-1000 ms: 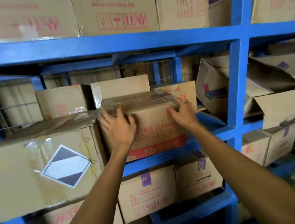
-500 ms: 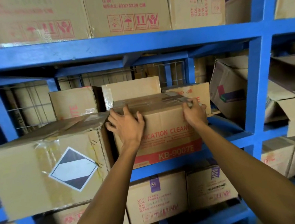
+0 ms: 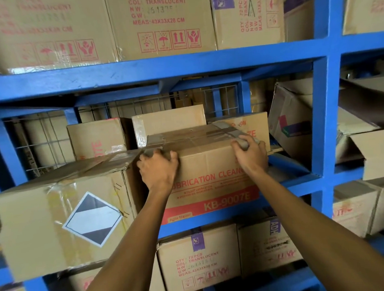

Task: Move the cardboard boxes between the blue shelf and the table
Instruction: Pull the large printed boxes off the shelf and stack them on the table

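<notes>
A taped cardboard box marked KB-9007E [image 3: 207, 167] sits on the middle level of the blue shelf [image 3: 148, 71], its front face over the shelf's front beam. My left hand [image 3: 159, 170] grips its top left front corner, fingers curled over the edge. My right hand [image 3: 251, 154] grips its top right front corner, fingers hooked over the taped top. A larger box with a black and white diamond label [image 3: 61, 215] stands right beside it on the left, sticking out past the shelf front.
More boxes [image 3: 168, 122] stand behind the held one. Large boxes [image 3: 160, 21] fill the level above, others [image 3: 199, 259] the level below. A blue upright post [image 3: 322, 116] rises to the right, with open, crumpled boxes [image 3: 294, 119] around it.
Both hands slid up from the box's front face and sides to its top front corners, and the fingers curled over the edge. The view moved closer to the shelf.
</notes>
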